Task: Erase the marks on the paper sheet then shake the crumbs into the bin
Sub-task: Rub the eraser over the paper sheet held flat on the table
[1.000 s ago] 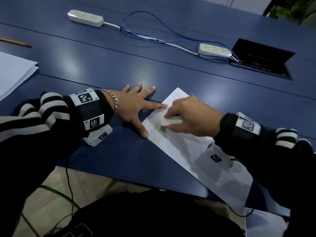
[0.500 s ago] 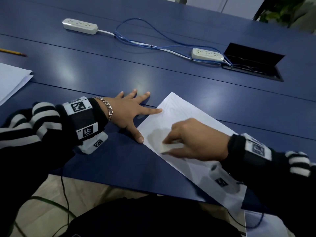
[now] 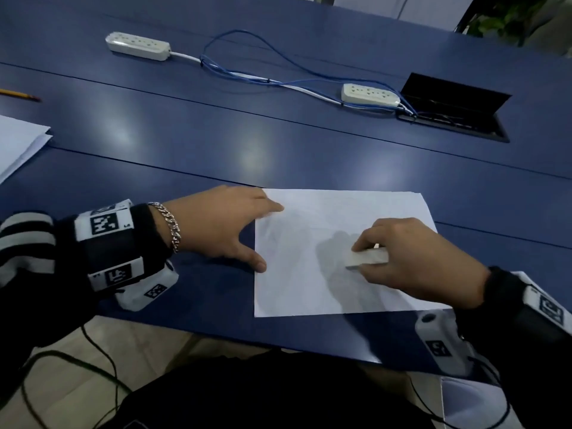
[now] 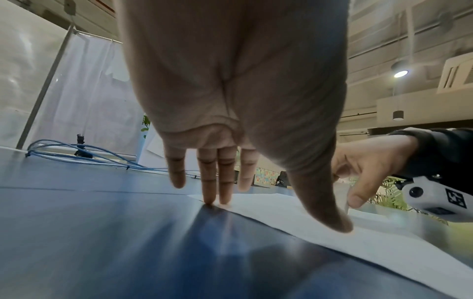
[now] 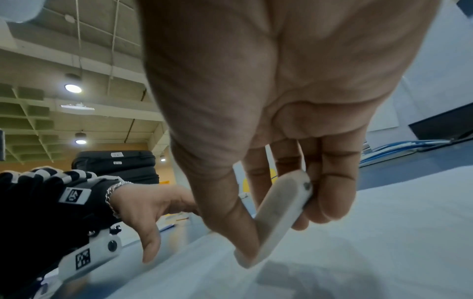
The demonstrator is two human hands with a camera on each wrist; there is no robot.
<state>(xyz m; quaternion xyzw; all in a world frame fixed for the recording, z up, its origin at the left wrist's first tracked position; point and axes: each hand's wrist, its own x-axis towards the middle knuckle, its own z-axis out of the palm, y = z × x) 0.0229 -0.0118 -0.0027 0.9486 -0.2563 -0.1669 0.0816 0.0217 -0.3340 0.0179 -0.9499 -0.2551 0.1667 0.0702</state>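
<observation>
A white paper sheet [image 3: 309,274] lies flat on the blue table near its front edge. My left hand [image 3: 223,224] rests with straight fingers on the sheet's left edge, thumb tip [image 4: 332,222] and fingertips [image 4: 210,200] touching it. My right hand [image 3: 411,258] hovers over the sheet's right half and pinches a white eraser [image 3: 368,257] between thumb and fingers. In the right wrist view the eraser [image 5: 276,218] tilts down, its lower end just above the paper sheet [image 5: 358,242]. Any marks on the sheet are too faint to make out.
Two white power strips [image 3: 137,46] [image 3: 370,94] joined by blue cables [image 3: 247,75] lie at the back. An open black cable hatch [image 3: 452,116] sits at back right. A paper stack [image 3: 15,144] and a pencil [image 3: 18,95] lie far left. No bin is in view.
The sheet has turned from a diagonal lie to square with the table edge. My right hand moved right with the eraser, and my left hand shifted onto the sheet's left edge.
</observation>
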